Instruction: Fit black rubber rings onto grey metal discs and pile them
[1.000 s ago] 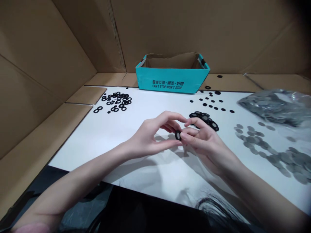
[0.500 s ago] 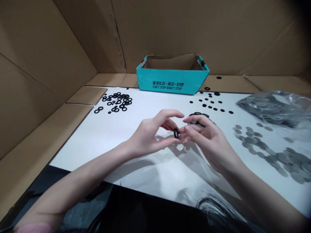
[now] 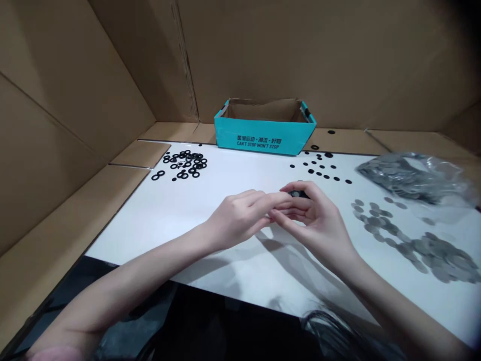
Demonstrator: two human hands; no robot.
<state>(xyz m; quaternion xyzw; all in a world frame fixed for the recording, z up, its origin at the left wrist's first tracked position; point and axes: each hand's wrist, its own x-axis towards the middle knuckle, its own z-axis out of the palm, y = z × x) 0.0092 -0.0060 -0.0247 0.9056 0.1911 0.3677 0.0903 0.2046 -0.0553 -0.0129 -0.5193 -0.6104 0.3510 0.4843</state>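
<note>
My left hand (image 3: 242, 215) and my right hand (image 3: 319, 215) meet above the white board, fingertips pressed together. The left fingers are closed and reach over those of the right hand; what lies between them is hidden. The right index finger arches up, while the right thumb and other fingers close in at the left fingertips. Behind the right hand, part of a dark pile of rings (image 3: 298, 194) shows. Several black rings (image 3: 184, 164) lie at the left of the board. Grey translucent discs (image 3: 432, 250) are spread at the right.
A turquoise cardboard box (image 3: 263, 138) stands at the back. Small black discs (image 3: 318, 173) lie scattered at its right. A clear plastic bag (image 3: 409, 175) of grey discs rests at the right. Cardboard walls (image 3: 319, 55) enclose the white board (image 3: 150, 225).
The black ring seen between my fingertips is now hidden. My left fingers have closed and moved over the right fingers. The whole view has shifted slightly.
</note>
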